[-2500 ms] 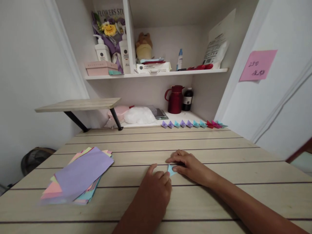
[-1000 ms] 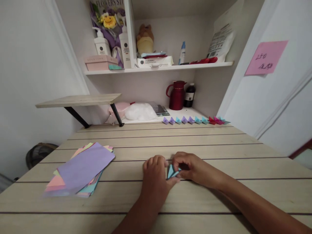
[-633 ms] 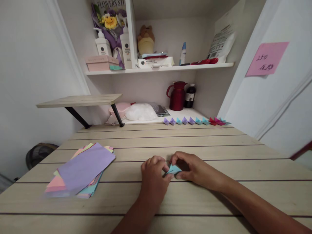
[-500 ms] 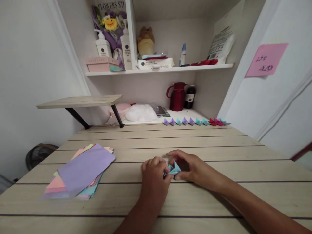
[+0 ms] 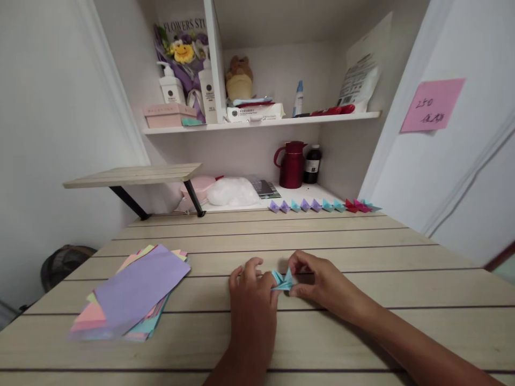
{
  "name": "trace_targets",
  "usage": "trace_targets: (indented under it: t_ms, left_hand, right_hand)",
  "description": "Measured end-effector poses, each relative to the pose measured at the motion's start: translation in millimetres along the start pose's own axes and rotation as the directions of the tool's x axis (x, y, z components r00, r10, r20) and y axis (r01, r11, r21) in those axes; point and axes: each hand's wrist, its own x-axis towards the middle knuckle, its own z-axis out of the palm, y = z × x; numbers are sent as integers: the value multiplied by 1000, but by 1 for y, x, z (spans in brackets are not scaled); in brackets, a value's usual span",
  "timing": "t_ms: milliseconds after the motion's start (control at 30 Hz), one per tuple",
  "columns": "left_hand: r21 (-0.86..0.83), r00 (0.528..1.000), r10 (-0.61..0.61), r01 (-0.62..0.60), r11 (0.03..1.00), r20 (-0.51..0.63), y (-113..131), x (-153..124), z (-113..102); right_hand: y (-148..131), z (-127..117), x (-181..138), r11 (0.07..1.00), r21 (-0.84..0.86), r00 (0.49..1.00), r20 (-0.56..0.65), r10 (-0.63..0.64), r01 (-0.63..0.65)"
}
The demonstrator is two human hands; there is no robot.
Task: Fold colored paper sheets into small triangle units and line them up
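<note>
A small folded paper boat (image 5: 285, 281) in light blue is held between my two hands, just above or on the wooden tabletop. My left hand (image 5: 253, 287) pinches its left end between thumb and index finger, with the other fingers loosely raised. On the opposite side, my right hand (image 5: 316, 276) grips the boat's right end, thumb below and fingertips at the upper point. The fingertips hide parts of both ends.
To the left lies a fanned stack of coloured paper (image 5: 142, 289), purple on top. A row of folded paper boats (image 5: 306, 205) lines the table's back edge. Behind stand a raised wooden shelf (image 5: 132, 174), a white fluffy bundle (image 5: 233, 192) and a red jug (image 5: 292, 165).
The fingers of my right hand have drawn in onto the boat's right end. My left index finger has shifted, and more of the boat shows. The view has tilted slightly upward.
</note>
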Motion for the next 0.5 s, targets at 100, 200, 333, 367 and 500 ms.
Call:
trace_targets:
  t_ms: [100, 200, 333, 367, 500]
  left_hand:
    - [3, 999, -27, 27, 1000, 40, -1, -1, 1]
    - [-6, 997, -16, 17, 1000, 82, 1, -1, 0]
    - [-84, 988, 9, 4, 996, 153, 5, 1, -6]
    - [-115, 986, 23, -4, 993, 167, 6, 2, -8]
    - [-224, 982, 54, -12, 974, 184, 7, 3, -11]
  right_hand:
    - [-7, 2, 0, 996, -62, 998, -1, -56, 56]
    - [-7, 5, 0, 992, -72, 995, 20, -101, 103]
    - [-2, 7, 1, 985, 66, 986, 42, -162, 159]
    - [-1, 8, 1, 981, 114, 985, 44, -164, 158]
    - [1, 9, 0, 960, 263, 991, 59, -116, 97]
